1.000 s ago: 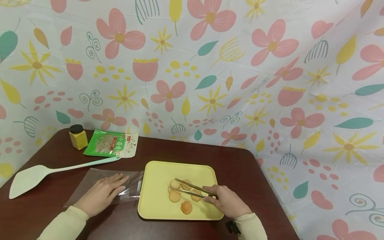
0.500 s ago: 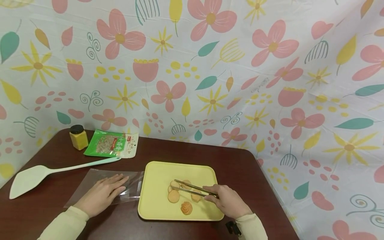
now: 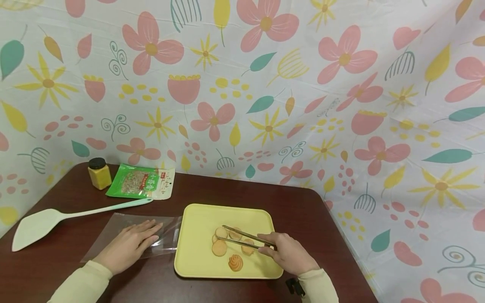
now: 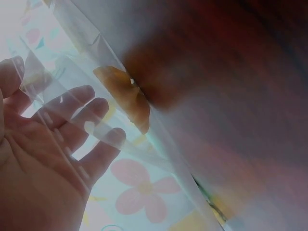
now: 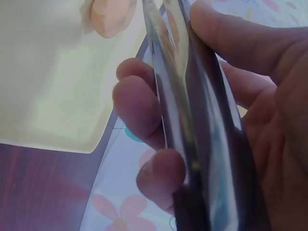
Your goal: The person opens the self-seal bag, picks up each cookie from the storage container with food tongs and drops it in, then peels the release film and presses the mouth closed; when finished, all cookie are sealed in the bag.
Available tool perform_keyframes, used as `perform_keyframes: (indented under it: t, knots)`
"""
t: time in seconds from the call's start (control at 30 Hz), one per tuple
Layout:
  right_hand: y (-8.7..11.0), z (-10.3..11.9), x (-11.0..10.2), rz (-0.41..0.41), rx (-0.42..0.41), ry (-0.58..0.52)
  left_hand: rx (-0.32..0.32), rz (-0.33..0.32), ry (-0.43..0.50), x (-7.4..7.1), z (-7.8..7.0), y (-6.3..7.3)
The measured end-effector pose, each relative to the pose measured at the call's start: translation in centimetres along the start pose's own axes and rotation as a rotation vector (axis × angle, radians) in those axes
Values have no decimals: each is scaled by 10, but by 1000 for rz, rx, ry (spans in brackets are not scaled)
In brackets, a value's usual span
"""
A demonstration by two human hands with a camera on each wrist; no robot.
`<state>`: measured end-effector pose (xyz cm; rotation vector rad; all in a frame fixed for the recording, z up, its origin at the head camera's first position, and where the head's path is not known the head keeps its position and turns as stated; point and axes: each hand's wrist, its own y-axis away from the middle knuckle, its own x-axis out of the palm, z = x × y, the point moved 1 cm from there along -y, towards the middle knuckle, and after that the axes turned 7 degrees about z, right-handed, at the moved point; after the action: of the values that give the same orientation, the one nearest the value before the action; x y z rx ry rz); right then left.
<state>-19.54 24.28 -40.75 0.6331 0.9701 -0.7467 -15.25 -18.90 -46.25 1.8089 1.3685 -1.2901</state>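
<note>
The tongs (image 3: 245,235) are gripped in the right hand (image 3: 289,252), around which grip the fingers are seen curled in the right wrist view. The long axis of the tool is directed leftward and slightly away from that hand. Its arms are held spread, and one pale biscuit (image 3: 221,232) is framed between the tips (whether it is pinched cannot be told). This biscuit is situated on the yellow tray (image 3: 195,261), to the left of the right hand and a little beyond it, the left hand (image 3: 130,244) being farther off. The latter is laid, fingers extended, on the clear bag (image 3: 169,235), whose end is placed at the tray's left edge.

Six biscuits can be counted on the tray: five pale and round, some partly hidden, and one swirled biscuit (image 3: 235,262), set nearest the viewer. One jar (image 3: 100,177), one green packet (image 3: 130,183) and one spatula (image 3: 38,227) are placed toward the left of the table (image 3: 151,286).
</note>
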Motion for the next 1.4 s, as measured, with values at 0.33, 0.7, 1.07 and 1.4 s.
perform_keyframes:
  t: [0.33, 0.7, 1.07, 1.4]
  knots:
    - [-3, -1, 3, 28, -4, -9, 13, -8, -4, 1, 0, 1]
    - [-2, 2, -1, -7, 8, 33, 12, -2, -9, 1, 1, 0]
    - [-4, 1, 0, -1, 11, 9, 18, -8, -19, 2, 2, -1]
    - [-5, 1, 3, 39, 10, -46, 20, -4, -18, 2, 2, -1]
